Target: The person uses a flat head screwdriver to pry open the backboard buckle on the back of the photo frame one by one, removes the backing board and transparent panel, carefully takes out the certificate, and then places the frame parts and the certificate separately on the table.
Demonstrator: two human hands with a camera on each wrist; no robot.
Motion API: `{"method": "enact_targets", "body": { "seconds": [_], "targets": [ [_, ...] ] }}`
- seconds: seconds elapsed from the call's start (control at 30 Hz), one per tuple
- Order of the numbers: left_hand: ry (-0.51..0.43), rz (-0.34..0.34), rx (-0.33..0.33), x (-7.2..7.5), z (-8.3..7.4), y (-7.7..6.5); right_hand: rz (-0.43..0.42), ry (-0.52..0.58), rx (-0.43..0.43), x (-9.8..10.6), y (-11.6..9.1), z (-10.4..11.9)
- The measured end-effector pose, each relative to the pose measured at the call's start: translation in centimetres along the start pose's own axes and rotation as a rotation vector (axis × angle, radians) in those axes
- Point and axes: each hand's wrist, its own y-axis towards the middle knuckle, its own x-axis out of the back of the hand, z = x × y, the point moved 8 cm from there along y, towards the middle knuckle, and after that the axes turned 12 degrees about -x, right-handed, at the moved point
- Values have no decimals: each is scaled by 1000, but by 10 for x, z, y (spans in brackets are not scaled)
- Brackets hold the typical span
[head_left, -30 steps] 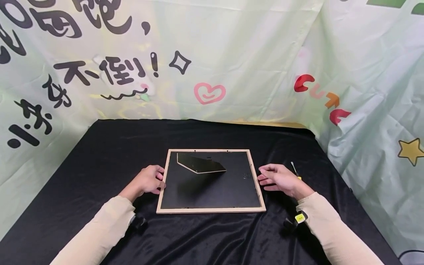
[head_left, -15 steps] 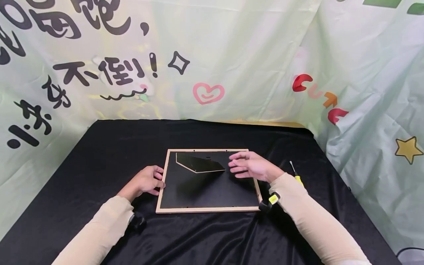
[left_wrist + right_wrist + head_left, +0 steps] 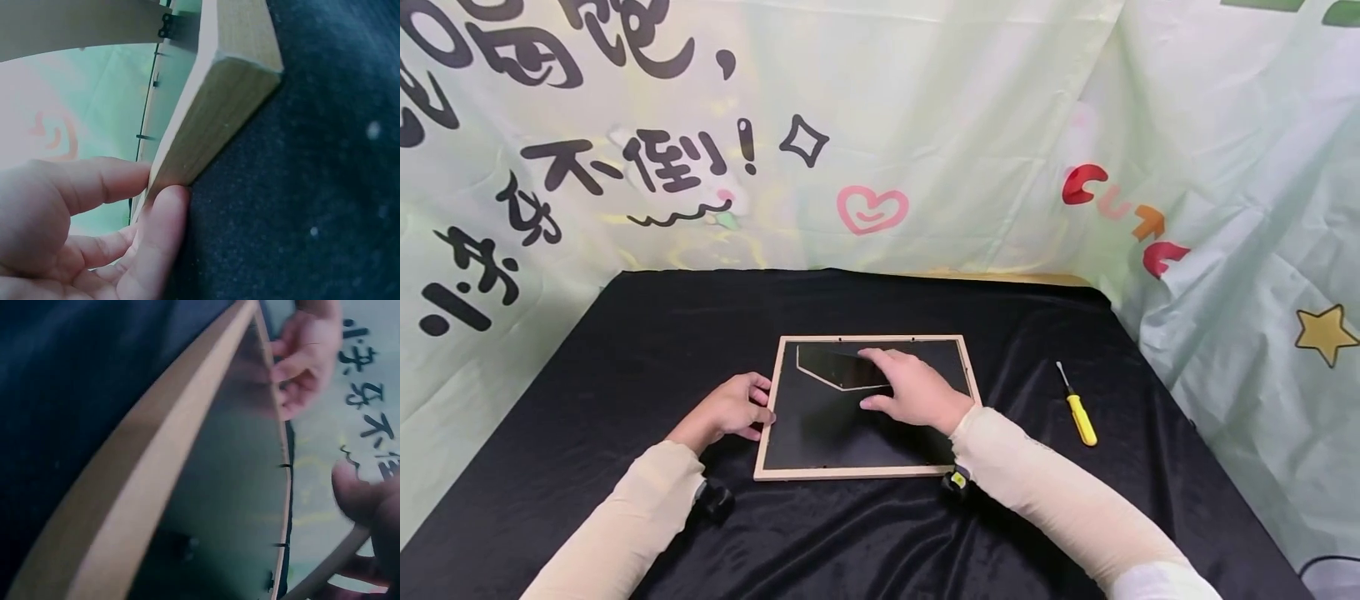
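A picture frame with a pale wooden rim lies back side up on black cloth. Its dark backing board carries a raised easel stand with a light cut edge. At the left side of the frame, my left hand pinches the rim between thumb and fingers, also seen close in the left wrist view. My right hand is over the board, thumb and fingers spread either side of the stand's right end; in the right wrist view the stand's edge runs between them, the thumb held apart from it.
A screwdriver with a yellow handle lies on the cloth to the right of the frame. Small dark metal tabs sit along the frame's inner edge. Behind the table hangs a pale green printed curtain.
My right hand has left the frame's right side and moved left over the board to the stand, uncovering the screwdriver. My left hand has stayed at the left rim.
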Motion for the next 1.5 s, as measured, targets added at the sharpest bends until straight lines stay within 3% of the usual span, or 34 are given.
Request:
{"method": "enact_targets", "body": {
  "seconds": [0.13, 0.3, 0.57, 1.07, 1.5],
  "targets": [
    [-12, 11, -7, -1, -1, -1, -138, -202, 37, 0, 1, 9],
    [-7, 21, -10, -3, 1, -3, -250, -270, 71, 5, 0, 14],
    [25, -9, -10, 2, 2, -2, -328, -218, 116, 17, -3, 17],
    [68, -18, -48, 5, -6, 0, -394, -114, 96, 56, 1, 6],
    [159, -18, -12, 3, -3, -4, -317, 97, -102, 100, 5, -44]
  ]
}}
